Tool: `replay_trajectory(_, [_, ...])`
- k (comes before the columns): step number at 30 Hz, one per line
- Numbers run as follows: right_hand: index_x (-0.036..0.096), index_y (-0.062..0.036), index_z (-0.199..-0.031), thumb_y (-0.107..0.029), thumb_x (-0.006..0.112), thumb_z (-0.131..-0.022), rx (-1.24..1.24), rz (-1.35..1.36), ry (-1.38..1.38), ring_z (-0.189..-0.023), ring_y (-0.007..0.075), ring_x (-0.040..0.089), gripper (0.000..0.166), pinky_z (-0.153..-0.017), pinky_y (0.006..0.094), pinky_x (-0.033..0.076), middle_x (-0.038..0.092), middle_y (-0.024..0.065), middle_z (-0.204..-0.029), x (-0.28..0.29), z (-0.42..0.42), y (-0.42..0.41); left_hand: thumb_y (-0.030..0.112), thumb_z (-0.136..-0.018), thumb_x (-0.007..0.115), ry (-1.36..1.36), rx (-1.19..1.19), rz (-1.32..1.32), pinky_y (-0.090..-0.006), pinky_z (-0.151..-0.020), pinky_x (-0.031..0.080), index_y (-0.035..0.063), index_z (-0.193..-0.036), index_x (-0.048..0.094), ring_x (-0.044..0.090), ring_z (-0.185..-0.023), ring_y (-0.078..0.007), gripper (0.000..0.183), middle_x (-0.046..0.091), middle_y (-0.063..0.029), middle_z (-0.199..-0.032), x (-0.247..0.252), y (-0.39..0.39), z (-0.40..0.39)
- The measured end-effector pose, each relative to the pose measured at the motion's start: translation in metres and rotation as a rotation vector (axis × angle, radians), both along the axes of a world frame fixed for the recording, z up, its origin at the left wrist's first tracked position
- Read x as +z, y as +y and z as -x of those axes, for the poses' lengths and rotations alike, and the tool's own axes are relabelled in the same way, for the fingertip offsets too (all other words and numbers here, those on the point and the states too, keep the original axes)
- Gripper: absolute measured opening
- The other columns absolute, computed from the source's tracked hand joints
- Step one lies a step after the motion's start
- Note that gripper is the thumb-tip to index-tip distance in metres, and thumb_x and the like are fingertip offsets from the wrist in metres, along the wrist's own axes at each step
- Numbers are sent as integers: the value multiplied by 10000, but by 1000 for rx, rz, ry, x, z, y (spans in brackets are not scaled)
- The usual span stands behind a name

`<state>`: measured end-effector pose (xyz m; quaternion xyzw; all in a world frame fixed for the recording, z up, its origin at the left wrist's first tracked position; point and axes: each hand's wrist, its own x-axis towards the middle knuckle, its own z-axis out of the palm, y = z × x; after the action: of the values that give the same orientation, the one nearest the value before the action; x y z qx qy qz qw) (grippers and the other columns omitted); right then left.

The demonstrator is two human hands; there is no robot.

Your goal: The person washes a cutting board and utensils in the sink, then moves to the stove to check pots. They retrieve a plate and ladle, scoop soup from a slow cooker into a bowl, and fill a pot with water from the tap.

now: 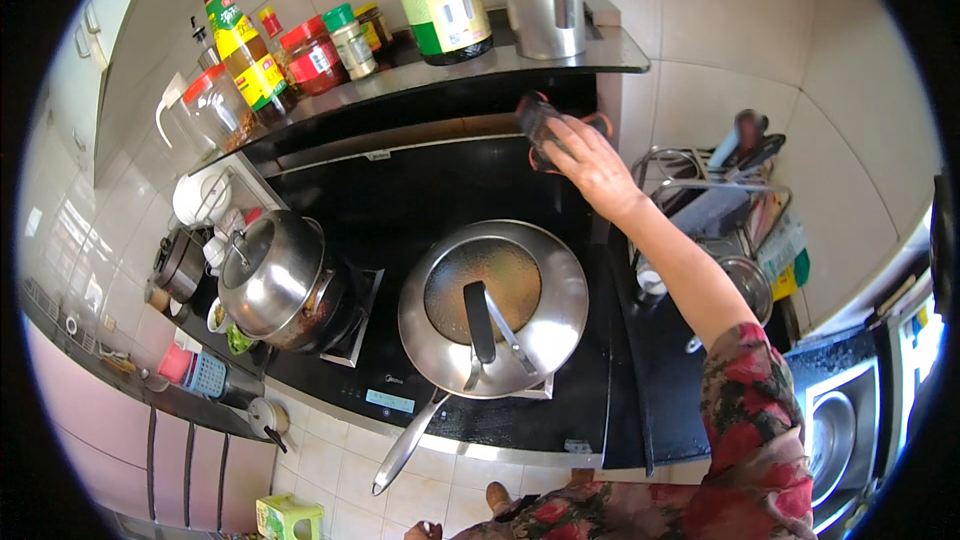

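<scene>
My right hand (592,165) reaches over the back of the black glass gas hob (472,180). It presses a dark cloth with red edging (538,124) to the black panel under the shelf. Only a small part of my left hand (425,531) shows at the bottom edge, with its fingers curled; whether it holds anything is unclear. A steel wok with a long handle (411,442) sits on the right burner. Its domed lid (555,315) has a fogged glass centre and a black upright handle. On the left burner stands a large steel pot (277,292) under a domed lid.
Sauce bottles and jars (315,60), a large green-capped bottle (446,15) and a steel container (544,0) line the shelf (630,52) above the hob. A wire rack with knives (712,187) stands right. Far right is a sink (832,435). A green stool (289,517) is on the floor.
</scene>
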<state>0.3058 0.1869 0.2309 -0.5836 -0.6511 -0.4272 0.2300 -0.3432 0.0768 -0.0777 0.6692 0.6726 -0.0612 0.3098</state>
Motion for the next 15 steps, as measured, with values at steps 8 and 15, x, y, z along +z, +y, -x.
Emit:
replay_trajectory(8, [525, 10, -1193, -112, 513, -786, -46, 256, -323, -1279, 295, 370, 425, -1080, 385, 295, 445, 131, -1332, -63, -54, 59, 385, -826, 559, -29, 15, -20, -463, -684, 460, -40, -784, 583, 579, -762, -429, 428, 618, -260, -782, 23, -43, 2])
replay_trajectory(15, [649, -17, -1024, -105, 554, -755, -17, 805, -401, -1106, 268, 525, 299, -953, 325, 420, 540, 125, -1215, -144, -80, 6, 396, -847, 500, -36, -55, -106, -504, -742, 450, -48, -855, 614, 569, -847, -472, 459, 606, -307, -840, 14, 6, 2])
